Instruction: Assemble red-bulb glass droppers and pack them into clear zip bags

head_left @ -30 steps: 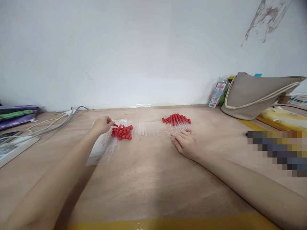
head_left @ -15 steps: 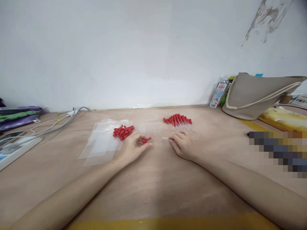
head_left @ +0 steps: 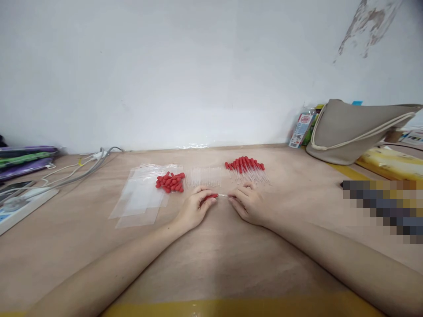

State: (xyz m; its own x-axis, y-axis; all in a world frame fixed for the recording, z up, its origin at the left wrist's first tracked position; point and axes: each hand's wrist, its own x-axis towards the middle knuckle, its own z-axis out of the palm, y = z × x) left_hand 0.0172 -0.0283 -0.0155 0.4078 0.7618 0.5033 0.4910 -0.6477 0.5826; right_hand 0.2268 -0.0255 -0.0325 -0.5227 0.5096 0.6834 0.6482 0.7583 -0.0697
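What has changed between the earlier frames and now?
The left hand has moved right and nearer the person, away from the red pile, carrying one bulb to the tip of the tube held in the right hand. Neither was let go. The right hand stayed roughly in place; the red-topped droppers and clear bags stayed put.

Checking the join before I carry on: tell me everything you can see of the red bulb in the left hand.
The red bulb is plain red and looks like rubber. The left hand's grip pinches it, fingers and thumb hiding much of its body. It lies roughly level near mid-view, its visible end towards the right hand's grip. That end appears to meet the clear tube; how far they fit together is too small to tell.
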